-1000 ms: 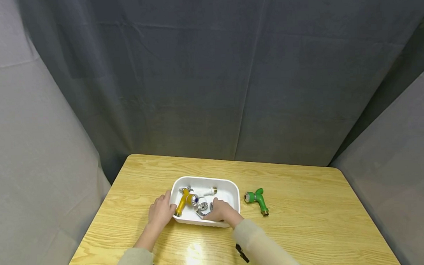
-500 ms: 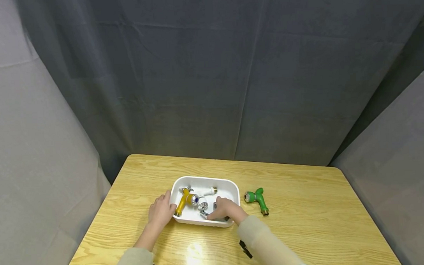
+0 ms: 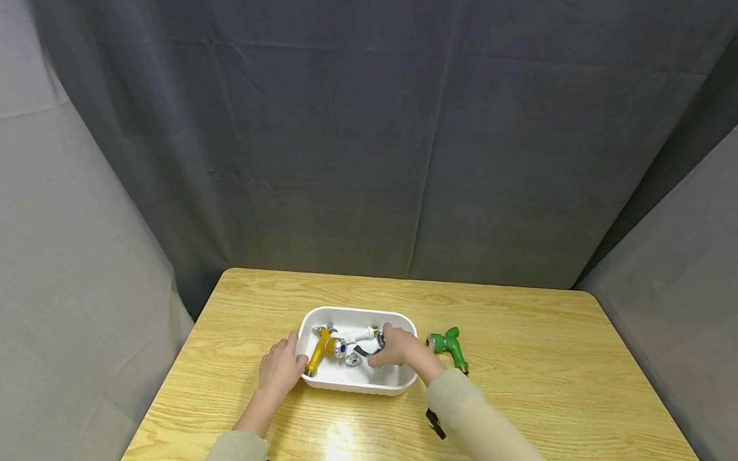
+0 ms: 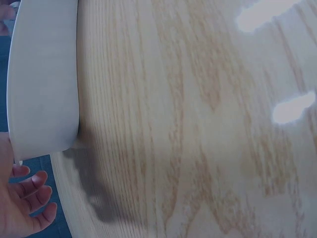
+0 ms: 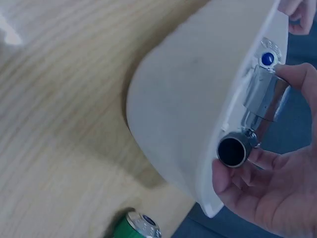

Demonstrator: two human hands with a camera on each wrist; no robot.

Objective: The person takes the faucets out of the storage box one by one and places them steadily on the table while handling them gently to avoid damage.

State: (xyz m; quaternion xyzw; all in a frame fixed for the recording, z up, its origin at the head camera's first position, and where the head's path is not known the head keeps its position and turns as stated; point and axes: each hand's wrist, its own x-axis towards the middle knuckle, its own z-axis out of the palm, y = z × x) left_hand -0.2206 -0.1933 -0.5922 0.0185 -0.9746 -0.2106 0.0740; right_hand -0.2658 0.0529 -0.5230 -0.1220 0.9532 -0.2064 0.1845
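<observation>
My right hand (image 3: pixel 399 346) holds a chrome tap (image 5: pixel 260 94) over the right half of a white plastic tub (image 3: pixel 368 388). In the right wrist view, the tap's round dark opening faces the camera, with thumb at one end and fingertips at the other. My left hand (image 3: pixel 281 364) holds the tub's left end, its thumb at the rim and its fingers along the outside. Inside the tub lie a yellow tap (image 3: pixel 316 358) with a chrome knob and a white tap (image 3: pixel 366 334) with a brass thread, partly hidden. Small chrome parts show behind the yellow tap.
A green tap (image 3: pixel 454 349) lies on the wooden table (image 3: pixel 533 381), just right of the tub; my right wrist partly overlaps its knob side. Dark grey cloth (image 3: pixel 354 156) hangs behind the table, and lighter cloth screens stand at both sides.
My right hand has lifted the chrome tap from the tub floor and moved slightly up and to the right. The left hand and the tub stay where they were.
</observation>
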